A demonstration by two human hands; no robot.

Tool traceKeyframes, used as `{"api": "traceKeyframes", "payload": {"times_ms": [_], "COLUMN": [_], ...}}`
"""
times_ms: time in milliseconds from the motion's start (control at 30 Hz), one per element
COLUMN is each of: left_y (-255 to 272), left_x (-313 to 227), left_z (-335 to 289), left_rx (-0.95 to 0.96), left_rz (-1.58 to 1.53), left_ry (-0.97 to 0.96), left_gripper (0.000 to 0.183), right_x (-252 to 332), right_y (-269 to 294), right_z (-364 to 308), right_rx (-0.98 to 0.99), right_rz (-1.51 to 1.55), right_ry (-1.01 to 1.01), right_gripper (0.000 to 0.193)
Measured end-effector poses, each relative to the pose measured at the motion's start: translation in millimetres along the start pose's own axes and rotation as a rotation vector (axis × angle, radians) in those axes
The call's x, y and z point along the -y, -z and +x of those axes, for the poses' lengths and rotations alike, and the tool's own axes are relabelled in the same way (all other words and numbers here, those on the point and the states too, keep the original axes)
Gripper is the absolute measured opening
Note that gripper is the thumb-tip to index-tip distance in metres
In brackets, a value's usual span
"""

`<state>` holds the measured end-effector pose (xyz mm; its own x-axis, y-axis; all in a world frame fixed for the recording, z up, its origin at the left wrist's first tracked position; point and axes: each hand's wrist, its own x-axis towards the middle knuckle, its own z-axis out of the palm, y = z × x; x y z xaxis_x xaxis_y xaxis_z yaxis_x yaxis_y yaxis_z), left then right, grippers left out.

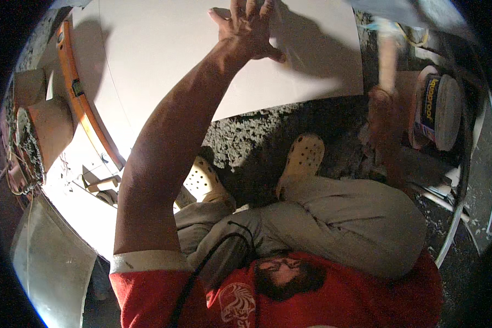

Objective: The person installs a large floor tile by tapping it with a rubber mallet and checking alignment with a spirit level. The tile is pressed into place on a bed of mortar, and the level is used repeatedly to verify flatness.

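Note:
My left hand (246, 27) is open, its fingers spread, pressed against a large white slab (169, 60). Off the slab's right edge, my right hand (381, 106) is closed round the pale wooden handle (387, 63) of what looks like a mallet, held upright. Motion smears the tool's head, so its exact shape cannot be told. Rough grey mortar (240, 142) lies along the slab's near edge. An orange spirit level (74, 82) rests to the left, beyond a thin joint line in the white surface.
At the right lies a white bucket (447, 112) with a dark label. My cream clogs (306, 156) stand on the near side of the mortar. Terracotta-coloured pots or blocks (52, 126) sit far left, near a small tool (104, 185). A cable (464, 164) curves down the right side.

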<state>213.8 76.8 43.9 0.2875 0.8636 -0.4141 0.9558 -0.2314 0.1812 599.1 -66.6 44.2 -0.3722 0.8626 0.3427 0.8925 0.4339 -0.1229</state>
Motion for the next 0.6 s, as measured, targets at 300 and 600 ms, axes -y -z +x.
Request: {"api": "traceKeyframes", "payload": {"times_ms": [300,600], "left_y": [3.5,0.2], "left_x": [0.8,1.4], "left_z": [-3.4,1.8], "left_rx": [-0.064,-0.014], "left_rz": [-0.023,-0.007], "left_ry": [-0.015,-0.007], "left_gripper": [0.146,0.146], "right_x": [36.7,19.6], "right_y": [-9.1,8.7], "right_z": [-30.9,-24.6], "right_rx": [0.125,-0.069], "right_rz": [0.032,0.163], "right_ry": [-0.080,-0.173], "right_gripper": [0.027,0.032]}}
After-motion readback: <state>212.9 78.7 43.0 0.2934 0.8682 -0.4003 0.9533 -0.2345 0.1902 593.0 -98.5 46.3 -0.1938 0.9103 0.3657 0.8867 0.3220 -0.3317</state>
